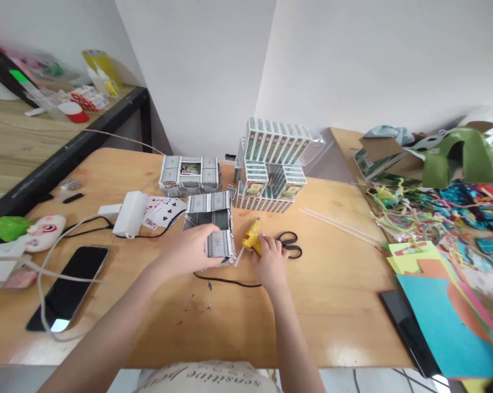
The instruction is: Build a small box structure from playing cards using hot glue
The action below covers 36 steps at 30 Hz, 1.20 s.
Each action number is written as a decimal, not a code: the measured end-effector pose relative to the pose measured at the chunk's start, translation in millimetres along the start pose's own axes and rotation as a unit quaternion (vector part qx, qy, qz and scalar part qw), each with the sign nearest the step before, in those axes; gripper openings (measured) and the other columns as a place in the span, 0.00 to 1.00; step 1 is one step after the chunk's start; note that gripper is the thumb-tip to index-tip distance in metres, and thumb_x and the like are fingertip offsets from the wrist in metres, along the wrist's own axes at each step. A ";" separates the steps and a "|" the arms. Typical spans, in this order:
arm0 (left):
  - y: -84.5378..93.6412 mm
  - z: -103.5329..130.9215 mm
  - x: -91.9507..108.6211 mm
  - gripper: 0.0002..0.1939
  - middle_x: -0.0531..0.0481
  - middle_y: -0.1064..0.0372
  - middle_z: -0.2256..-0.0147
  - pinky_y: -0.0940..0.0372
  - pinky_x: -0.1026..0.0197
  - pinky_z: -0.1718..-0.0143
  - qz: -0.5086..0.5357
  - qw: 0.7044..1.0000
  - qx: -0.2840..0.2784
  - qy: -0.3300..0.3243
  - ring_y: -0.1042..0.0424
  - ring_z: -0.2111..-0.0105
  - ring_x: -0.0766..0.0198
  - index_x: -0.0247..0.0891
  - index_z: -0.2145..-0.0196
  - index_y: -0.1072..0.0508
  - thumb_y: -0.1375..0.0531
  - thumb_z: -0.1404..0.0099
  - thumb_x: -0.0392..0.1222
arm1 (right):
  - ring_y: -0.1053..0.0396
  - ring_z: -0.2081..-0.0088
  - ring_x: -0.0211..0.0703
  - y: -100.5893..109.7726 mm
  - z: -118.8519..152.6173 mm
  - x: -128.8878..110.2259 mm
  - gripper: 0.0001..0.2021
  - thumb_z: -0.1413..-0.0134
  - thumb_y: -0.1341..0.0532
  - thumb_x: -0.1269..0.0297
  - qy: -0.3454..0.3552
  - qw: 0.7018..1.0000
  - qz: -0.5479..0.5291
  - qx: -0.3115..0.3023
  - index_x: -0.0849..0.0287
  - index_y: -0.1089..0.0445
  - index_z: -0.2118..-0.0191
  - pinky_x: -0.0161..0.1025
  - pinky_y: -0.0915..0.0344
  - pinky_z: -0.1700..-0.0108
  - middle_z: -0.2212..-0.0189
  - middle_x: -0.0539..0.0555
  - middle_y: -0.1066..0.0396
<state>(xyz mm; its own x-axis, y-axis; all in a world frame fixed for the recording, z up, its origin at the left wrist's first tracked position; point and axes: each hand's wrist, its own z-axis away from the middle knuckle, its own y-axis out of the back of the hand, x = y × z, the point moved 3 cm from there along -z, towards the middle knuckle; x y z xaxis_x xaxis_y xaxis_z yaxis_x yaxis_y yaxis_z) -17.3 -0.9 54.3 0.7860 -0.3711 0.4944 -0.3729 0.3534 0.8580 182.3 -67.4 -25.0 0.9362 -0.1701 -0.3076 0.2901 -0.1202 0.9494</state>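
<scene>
A box-like structure built of playing cards (208, 203) is held at its near end by my left hand (192, 248), thumb and fingers wrapped round the corner. To its right, my right hand (269, 259) has its fingers closed on a yellow glue gun (252, 236), whose nozzle points away from me. Black-handled scissors (291, 244) lie just right of that hand. Behind the held structure sits a second card structure (191, 173). Stacked green and white card boxes (274, 143) stand at the back.
Loose cards (162, 210), a white power adapter (130, 214) and a phone (72, 284) lie left, among cables. Two clear glue sticks (340, 226) are at the right. Coloured paper (443, 322) and craft scraps cover the right edge. A side table (9, 142) stands far left.
</scene>
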 end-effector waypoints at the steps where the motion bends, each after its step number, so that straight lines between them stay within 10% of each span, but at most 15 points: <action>1: 3.4 2.3 -4.5 0.23 0.54 0.29 0.65 0.41 0.63 0.71 0.023 1.000 0.007 0.007 0.31 0.67 0.60 0.44 0.58 0.33 0.38 0.51 0.52 | 0.40 0.52 0.55 -2.0 -3.1 -1.0 0.20 0.49 0.43 0.69 -0.010 1.000 0.004 -0.001 0.58 0.36 0.48 0.50 0.47 0.54 0.50 0.61 0.33; 14: 23.8 1.4 -2.6 0.26 0.52 0.28 0.63 0.39 0.61 0.67 0.014 0.992 0.073 0.098 0.29 0.64 0.57 0.43 0.58 0.34 0.41 0.50 0.60 | 0.32 0.62 0.49 18.8 -9.8 19.0 0.18 0.58 0.41 0.66 -0.090 0.980 -0.169 0.044 0.60 0.34 0.56 0.41 0.37 0.63 0.60 0.59 0.30; 19: -2.4 -26.4 18.8 0.29 0.42 0.27 0.64 0.39 0.58 0.69 -0.053 0.988 0.048 0.135 0.27 0.64 0.49 0.38 0.61 0.32 0.44 0.48 0.65 | 0.33 0.74 0.42 36.1 14.6 33.8 0.16 0.58 0.38 0.57 -0.173 0.907 -0.383 0.013 0.60 0.33 0.62 0.36 0.38 0.73 0.72 0.53 0.29; 28: -25.0 -64.4 0.1 0.21 0.47 0.28 0.73 0.46 0.62 0.74 0.069 0.994 -0.084 -0.012 0.30 0.72 0.59 0.37 0.73 0.30 0.49 0.39 0.58 | 0.49 0.84 0.31 22.0 45.8 24.5 0.16 0.54 0.37 0.51 -0.213 0.749 -0.625 -0.053 0.59 0.35 0.70 0.31 0.52 0.82 0.86 0.42 0.45; 36: -28.1 -58.2 -8.5 0.19 0.53 0.36 0.81 0.51 0.62 0.76 0.061 0.997 -0.053 -0.008 0.37 0.79 0.65 0.38 0.78 0.33 0.48 0.40 0.55 | 0.49 0.87 0.29 23.8 51.8 6.4 0.16 0.48 0.42 0.51 -0.210 0.690 -0.691 -0.052 0.60 0.33 0.68 0.31 0.52 0.84 0.82 0.47 0.35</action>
<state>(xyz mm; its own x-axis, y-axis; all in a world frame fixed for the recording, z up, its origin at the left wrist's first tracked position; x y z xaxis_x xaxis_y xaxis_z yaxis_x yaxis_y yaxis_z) 15.2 42.3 17.8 0.7304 -0.3327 0.5965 -0.4097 0.4853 0.7724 184.9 -122.1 -7.6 -0.3828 -0.2347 -0.8935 0.8806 -0.3851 -0.2761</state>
